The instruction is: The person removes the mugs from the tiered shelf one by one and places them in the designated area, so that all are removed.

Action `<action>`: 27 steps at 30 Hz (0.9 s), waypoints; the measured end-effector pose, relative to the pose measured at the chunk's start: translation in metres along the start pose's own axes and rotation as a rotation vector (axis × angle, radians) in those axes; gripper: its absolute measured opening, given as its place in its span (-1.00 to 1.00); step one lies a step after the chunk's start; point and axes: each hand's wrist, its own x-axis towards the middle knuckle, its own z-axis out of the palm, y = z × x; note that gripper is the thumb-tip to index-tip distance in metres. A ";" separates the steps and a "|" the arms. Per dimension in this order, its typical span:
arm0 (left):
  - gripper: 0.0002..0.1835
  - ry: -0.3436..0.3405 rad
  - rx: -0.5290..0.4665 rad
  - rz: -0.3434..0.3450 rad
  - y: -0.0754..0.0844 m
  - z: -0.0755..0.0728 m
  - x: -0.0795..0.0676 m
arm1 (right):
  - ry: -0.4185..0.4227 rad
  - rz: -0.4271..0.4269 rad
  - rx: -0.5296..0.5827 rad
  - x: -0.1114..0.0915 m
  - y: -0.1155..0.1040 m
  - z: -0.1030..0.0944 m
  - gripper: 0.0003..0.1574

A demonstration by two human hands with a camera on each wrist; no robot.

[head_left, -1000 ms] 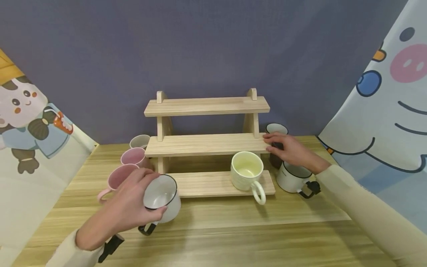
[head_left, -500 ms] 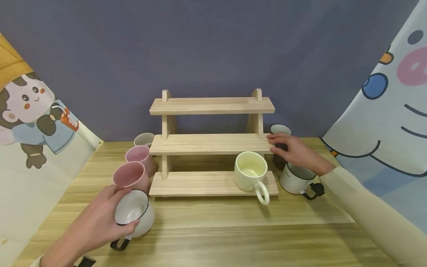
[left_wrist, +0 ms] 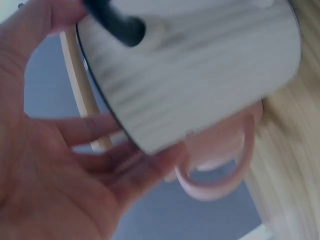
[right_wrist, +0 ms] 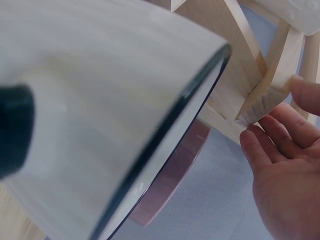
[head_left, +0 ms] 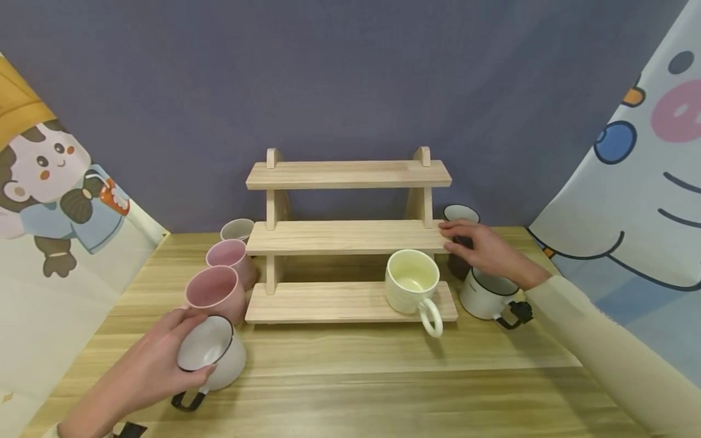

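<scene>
My left hand [head_left: 153, 365] grips a white mug [head_left: 230, 365] with a black rim and black handle, fingers and thumb at either side of the rim. That mug is upright, low at the table's front left, just before a pink mug [head_left: 237, 304]. In the left wrist view the pink handle [left_wrist: 215, 192] shows beyond the white wall. My right hand [head_left: 482, 246] holds the right end of the middle board of a three-tier wooden shelf stand [head_left: 350, 237], thumb and fingertips at its edges [right_wrist: 262, 105]. A pale yellow mug [head_left: 411, 286] stands on the lowest tier.
Behind the front pink mug stand another pink mug [head_left: 232, 258] and a greyish one [head_left: 237, 229]. Right of the stand, beneath my right arm, are a white black-rimmed mug [head_left: 484, 295] and a dark mug with a pale inside [head_left: 461, 213]. A grey-blue cloth [head_left: 350, 79] hangs behind.
My left hand has carried the white mug left and toward me, from before the stand to beside the front pink mug. The right hand stays on the shelf end; the head view shifted slightly.
</scene>
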 end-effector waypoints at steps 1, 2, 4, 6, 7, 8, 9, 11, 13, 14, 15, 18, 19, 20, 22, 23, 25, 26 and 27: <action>-0.22 -0.006 -0.006 0.008 -0.002 0.000 0.000 | 0.000 0.003 0.002 0.000 0.000 0.000 -0.59; -0.20 -0.014 -0.015 0.011 -0.004 -0.001 -0.001 | -0.001 0.006 0.003 0.000 0.001 0.000 -0.59; -0.16 -0.033 -0.031 0.006 -0.008 -0.003 -0.001 | -0.001 0.012 0.004 -0.001 0.001 0.000 -0.59; -0.13 -0.044 -0.033 -0.007 -0.011 -0.007 -0.002 | -0.001 0.016 0.005 -0.001 0.001 0.000 -0.58; -0.11 -0.045 -0.030 -0.014 -0.012 -0.009 -0.003 | -0.001 0.016 0.007 -0.001 0.002 -0.001 -0.58; -0.10 -0.045 -0.028 -0.019 -0.013 -0.011 -0.003 | 0.000 0.014 0.007 -0.001 0.002 -0.001 -0.58; -0.09 -0.045 -0.023 -0.020 -0.015 -0.013 -0.003 | 0.001 0.014 0.008 -0.001 0.002 -0.001 -0.58; -0.08 -0.043 -0.013 -0.012 -0.017 -0.015 -0.004 | 0.005 0.010 0.011 -0.001 0.002 -0.001 -0.58; -0.08 -0.043 -0.011 0.004 -0.019 -0.016 -0.004 | 0.009 0.002 0.016 -0.002 0.003 -0.002 -0.59; -0.07 -0.044 -0.011 0.013 -0.020 -0.016 -0.004 | 0.010 -0.001 0.016 -0.002 0.003 -0.002 -0.59; -0.08 -0.043 -0.006 0.025 -0.020 -0.016 -0.004 | 0.009 -0.002 0.018 -0.002 0.003 -0.002 -0.59; -0.11 -0.050 0.010 0.045 -0.019 -0.018 -0.002 | 0.005 -0.007 0.016 -0.003 0.004 -0.002 -0.59; -0.13 -0.065 0.011 0.041 -0.018 -0.020 0.000 | 0.004 -0.005 0.015 -0.002 0.004 -0.001 -0.59; -0.16 -0.076 0.019 0.034 -0.017 -0.021 0.002 | 0.004 -0.010 0.012 -0.002 0.004 -0.001 -0.59; -0.24 -0.089 0.024 0.037 -0.014 -0.026 0.009 | 0.006 -0.016 0.010 -0.002 0.004 -0.001 -0.60; -0.28 -0.090 0.027 0.045 -0.012 -0.028 0.013 | 0.008 -0.020 0.009 -0.001 0.004 0.000 -0.60; -0.37 -0.079 0.042 0.072 -0.010 -0.032 0.024 | 0.011 -0.026 0.012 -0.001 0.003 0.000 -0.61; -0.41 -0.062 0.048 0.094 -0.008 -0.033 0.030 | 0.012 -0.030 0.012 0.000 0.003 0.000 -0.61; -0.44 -0.048 0.046 0.119 -0.007 -0.035 0.037 | 0.011 -0.028 0.013 0.000 0.003 0.001 -0.61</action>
